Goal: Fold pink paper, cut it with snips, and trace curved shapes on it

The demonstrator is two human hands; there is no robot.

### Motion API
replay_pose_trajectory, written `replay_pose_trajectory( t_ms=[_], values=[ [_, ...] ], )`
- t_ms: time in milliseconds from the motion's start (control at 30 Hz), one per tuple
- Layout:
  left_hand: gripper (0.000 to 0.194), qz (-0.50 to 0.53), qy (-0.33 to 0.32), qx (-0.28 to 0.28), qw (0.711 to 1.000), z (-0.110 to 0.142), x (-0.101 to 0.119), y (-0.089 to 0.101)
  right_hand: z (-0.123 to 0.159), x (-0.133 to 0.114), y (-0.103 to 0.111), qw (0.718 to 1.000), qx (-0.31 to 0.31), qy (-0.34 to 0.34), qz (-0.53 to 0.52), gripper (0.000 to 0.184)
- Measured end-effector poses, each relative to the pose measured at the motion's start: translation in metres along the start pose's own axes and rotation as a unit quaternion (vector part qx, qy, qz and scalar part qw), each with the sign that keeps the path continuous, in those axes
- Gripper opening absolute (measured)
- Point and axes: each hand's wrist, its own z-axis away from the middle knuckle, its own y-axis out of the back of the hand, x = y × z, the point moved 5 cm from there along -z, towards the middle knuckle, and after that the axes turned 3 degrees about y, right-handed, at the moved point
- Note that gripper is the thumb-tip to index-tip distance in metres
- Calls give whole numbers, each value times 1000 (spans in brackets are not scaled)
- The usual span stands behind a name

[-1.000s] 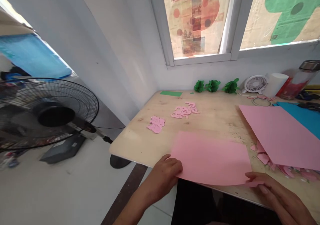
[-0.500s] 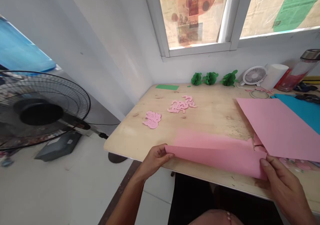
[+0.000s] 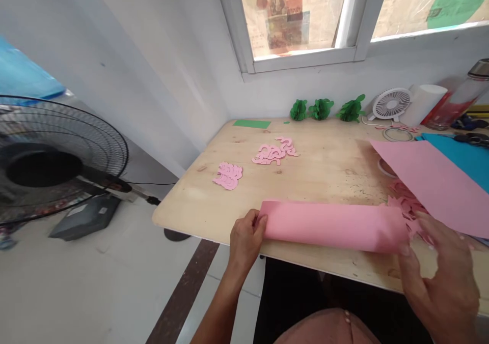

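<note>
A sheet of pink paper (image 3: 328,226), bent over on itself into a long band, lies along the table's near edge. My left hand (image 3: 247,237) pinches its left end between thumb and fingers. At the right end is my right hand (image 3: 443,267), slightly blurred, with thumb and fingers spread apart; its thumb tip is at the paper's corner, and I cannot tell if it touches. Beyond the band lie a stack of pink cut-out shapes (image 3: 228,175) and a looser pile of curved pink cut-outs (image 3: 273,152).
A larger pink sheet (image 3: 439,186) rests over pink scraps (image 3: 407,206) and beside blue paper (image 3: 462,155). Along the wall stand green paper shapes (image 3: 320,109), a small white fan (image 3: 391,104) and a bottle (image 3: 464,92). A black floor fan (image 3: 46,168) stands left of the table (image 3: 183,206).
The pink sheet, flat at first, has had its near edge lifted and folded away from me into a narrower band. My right hand has let go and spread its fingers; the left still grips.
</note>
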Motion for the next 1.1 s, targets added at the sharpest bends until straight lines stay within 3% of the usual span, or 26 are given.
replay_pose_trajectory(
  t_ms=[67, 167, 267, 367, 533, 567, 667, 800, 1100],
  values=[
    [22, -33, -6, 10, 999, 0, 3, -2, -6, -26, -10, 991, -31, 129, -27, 58],
    [22, -73, -19, 19, 997, -2, 6, -4, -9, -55, -43, 963, -133, 228, -48, 48],
    [21, -99, -24, 32, 994, -5, 4, -6, -7, -70, -76, 943, -204, 262, -36, 38],
    [25, -108, -36, 67, 991, -5, 0, -8, -5, -74, -95, 933, -234, 270, -32, 34],
    [37, -127, -188, 214, 950, 10, 14, -4, -7, -71, -104, 921, -251, 299, -10, 36],
    [38, -139, -221, 214, 941, 15, 18, -6, -8, -70, -105, 920, -252, 300, -8, 36],
    [36, -163, -302, 119, 932, 27, 27, -15, -10, -68, -109, 919, -256, 301, -9, 36],
    [40, -185, -312, 35, 931, 35, 24, -23, -9, -65, -114, 914, -261, 310, -16, 36],
    [42, -201, -293, 43, 934, 39, 13, -28, -1, -59, -115, 888, -268, 373, -15, 41]
  ],
)
